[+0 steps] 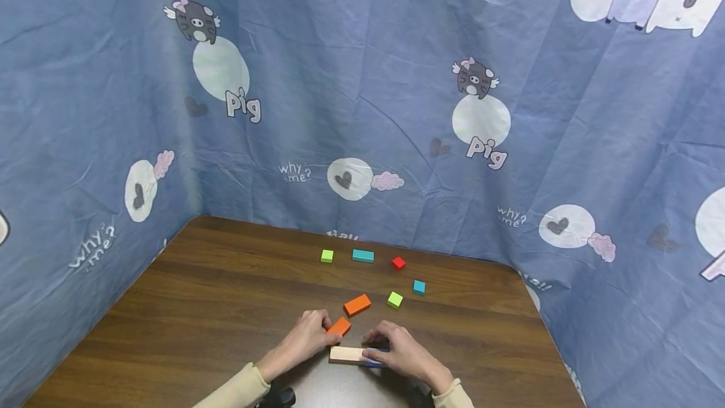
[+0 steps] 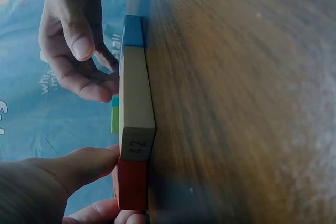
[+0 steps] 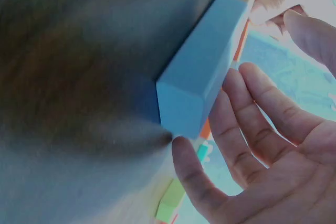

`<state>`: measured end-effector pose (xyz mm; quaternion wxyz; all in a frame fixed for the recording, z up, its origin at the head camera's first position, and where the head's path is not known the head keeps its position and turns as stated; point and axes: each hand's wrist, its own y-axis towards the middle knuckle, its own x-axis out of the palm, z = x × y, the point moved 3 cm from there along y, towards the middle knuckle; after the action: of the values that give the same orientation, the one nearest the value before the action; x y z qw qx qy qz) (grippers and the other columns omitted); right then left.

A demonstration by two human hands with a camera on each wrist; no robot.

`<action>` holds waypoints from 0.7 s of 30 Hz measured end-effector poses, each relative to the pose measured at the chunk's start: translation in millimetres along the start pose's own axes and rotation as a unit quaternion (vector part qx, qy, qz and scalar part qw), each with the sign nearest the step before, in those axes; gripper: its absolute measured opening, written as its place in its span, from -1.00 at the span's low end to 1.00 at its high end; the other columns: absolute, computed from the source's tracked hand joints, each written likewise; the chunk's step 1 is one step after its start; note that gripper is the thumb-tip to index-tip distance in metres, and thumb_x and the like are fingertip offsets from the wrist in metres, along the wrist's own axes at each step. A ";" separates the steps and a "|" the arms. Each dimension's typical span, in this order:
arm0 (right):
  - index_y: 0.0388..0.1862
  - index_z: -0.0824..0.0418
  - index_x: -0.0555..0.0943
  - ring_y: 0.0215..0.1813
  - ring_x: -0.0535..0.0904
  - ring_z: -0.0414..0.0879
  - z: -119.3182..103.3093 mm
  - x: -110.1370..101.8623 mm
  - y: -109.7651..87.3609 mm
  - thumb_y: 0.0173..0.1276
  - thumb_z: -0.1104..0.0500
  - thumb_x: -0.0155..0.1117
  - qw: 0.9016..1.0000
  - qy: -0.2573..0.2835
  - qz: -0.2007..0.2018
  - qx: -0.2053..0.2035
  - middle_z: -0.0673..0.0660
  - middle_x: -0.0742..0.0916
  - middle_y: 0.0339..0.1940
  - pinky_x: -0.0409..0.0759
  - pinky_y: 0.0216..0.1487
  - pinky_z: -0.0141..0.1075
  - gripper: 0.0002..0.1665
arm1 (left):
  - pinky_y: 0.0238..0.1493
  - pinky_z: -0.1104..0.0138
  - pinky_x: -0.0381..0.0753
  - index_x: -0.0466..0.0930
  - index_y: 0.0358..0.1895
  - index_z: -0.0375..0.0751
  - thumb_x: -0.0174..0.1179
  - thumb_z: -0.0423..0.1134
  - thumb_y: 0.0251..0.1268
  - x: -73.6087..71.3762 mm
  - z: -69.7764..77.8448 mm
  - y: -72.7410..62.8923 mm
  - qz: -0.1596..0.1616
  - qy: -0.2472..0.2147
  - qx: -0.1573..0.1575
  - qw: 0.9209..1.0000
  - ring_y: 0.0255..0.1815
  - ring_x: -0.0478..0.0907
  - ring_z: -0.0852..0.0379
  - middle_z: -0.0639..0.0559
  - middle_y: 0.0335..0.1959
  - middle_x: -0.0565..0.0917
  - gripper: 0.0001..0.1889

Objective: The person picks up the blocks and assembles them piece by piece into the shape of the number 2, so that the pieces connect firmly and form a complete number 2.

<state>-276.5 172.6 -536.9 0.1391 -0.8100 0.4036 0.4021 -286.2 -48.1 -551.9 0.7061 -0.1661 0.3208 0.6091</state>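
Observation:
My left hand (image 1: 306, 339) pinches an orange block (image 1: 340, 327) between thumb and fingers. That block looks red in the left wrist view, where it is up against the numbered end of a plain wooden block (image 2: 136, 93). End to end with the wooden block lies a long blue block (image 3: 199, 61). My right hand (image 1: 403, 350) is over the blue block; in the right wrist view its fingers are loosely bent along the far side and end, with the thumb held apart. In the head view this hand hides much of the blue block.
Another orange block (image 1: 357, 305) lies just beyond my hands. Farther back on the brown table (image 1: 226, 282) are green cubes (image 1: 394, 300), a blue cube (image 1: 419, 287), a red cube (image 1: 399, 263) and a teal block (image 1: 363, 255). A patterned blue cloth (image 1: 340, 112) hangs around the table.

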 end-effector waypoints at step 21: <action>0.15 0.24 0.52 0.04 0.61 0.03 28.7 -31.3 2.6 0.31 -0.06 0.30 0.997 0.048 0.039 0.056 0.14 0.69 0.01 0.56 0.03 -0.11 -0.45 | -0.64 0.44 0.20 0.49 -0.53 -0.25 0.49 -0.24 -0.12 -1.4 0.7 -2.2 -0.007 -0.018 -0.002 1.000 -0.61 0.28 0.25 0.10 -0.60 0.46 -0.70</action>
<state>-305.0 203.7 -531.0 0.1493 -0.8029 0.4630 0.3446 -284.0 -49.1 -550.8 0.7153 -0.1588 0.3061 0.6078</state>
